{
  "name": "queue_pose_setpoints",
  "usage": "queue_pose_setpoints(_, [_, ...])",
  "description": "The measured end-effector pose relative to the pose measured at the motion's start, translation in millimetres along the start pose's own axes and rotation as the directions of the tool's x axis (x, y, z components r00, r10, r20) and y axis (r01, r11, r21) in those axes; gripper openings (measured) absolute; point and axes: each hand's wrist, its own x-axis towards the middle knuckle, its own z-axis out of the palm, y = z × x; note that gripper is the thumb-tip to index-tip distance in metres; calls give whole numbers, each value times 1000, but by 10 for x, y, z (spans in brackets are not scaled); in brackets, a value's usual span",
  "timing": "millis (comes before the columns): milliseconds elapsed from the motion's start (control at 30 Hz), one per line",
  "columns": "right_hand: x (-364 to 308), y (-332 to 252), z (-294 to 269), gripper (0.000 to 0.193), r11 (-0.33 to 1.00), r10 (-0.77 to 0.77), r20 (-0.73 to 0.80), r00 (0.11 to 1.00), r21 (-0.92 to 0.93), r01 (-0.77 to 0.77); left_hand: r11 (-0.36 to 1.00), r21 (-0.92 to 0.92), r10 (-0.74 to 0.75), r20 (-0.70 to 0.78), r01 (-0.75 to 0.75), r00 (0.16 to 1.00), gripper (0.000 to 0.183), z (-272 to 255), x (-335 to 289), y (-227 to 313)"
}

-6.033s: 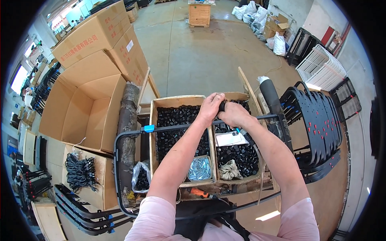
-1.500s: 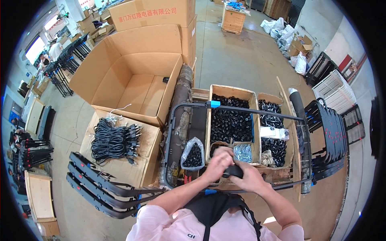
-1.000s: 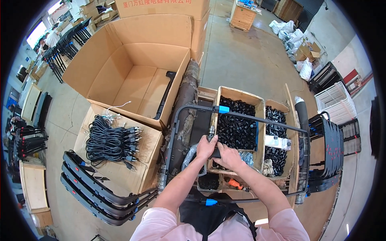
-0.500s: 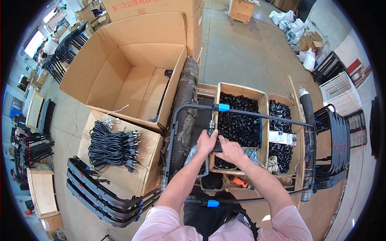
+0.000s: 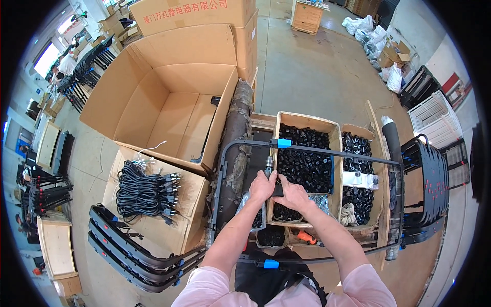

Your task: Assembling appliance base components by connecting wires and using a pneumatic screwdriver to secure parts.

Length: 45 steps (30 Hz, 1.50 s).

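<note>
My left hand point(image 5: 262, 187) is wrapped around a cordless drill point(image 5: 269, 162), whose metal chuck points away from me. My right hand point(image 5: 295, 195) closes on the drill's dark lower end from the other side; its fingertips are partly hidden. A large black tubular frame point(image 5: 332, 151) with rounded corners lies around my hands. It carries a blue clip point(image 5: 283, 143) on its far bar and another blue clip point(image 5: 271, 263) on its near bar. Beyond the hands stands a wooden bin point(image 5: 307, 116) full of small black plastic parts.
A second bin holds black parts and a small white box point(image 5: 359, 179). An orange tool point(image 5: 307, 236) lies near me. To the left are bundled black cables point(image 5: 146, 192) on a carton, an open cardboard box point(image 5: 115, 102) and stacked black frames point(image 5: 135, 256). More frames point(image 5: 424, 184) stand at right.
The whole view has shifted slightly, with most things sitting a little lower. Both hands stay on the drill in almost the same place over the frame.
</note>
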Motion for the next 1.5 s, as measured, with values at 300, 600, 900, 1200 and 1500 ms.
queue_pose_setpoints(300, [40, 22, -29, 96, 998, 23, -13, 1000, 58, -22, 999, 31, -15, -67, 17, 998, 70, 20, 6, 140])
queue_pose_setpoints(600, [-27, -111, 40, 54, 996, -84, -134, 987, 24, 88, 999, 46, -16, -70, 19, 997, 72, 34, 9, 132])
queue_pose_setpoints(900, [-96, -125, 79, 58, 998, -49, -110, 993, 19, 52, 999, 51, 24, -116, -18, 993, 74, 94, -41, 45])
queue_pose_setpoints(1200, [-165, -187, 67, 60, 999, -40, -66, 997, 32, 42, 998, 56, 33, -113, -27, 993, 70, 115, -89, -26])
queue_pose_setpoints(1500, [-396, -122, 0, 66, 999, -9, -105, 994, -43, 5, 994, 88, 81, -136, -70, 987, 67, 239, -313, 24])
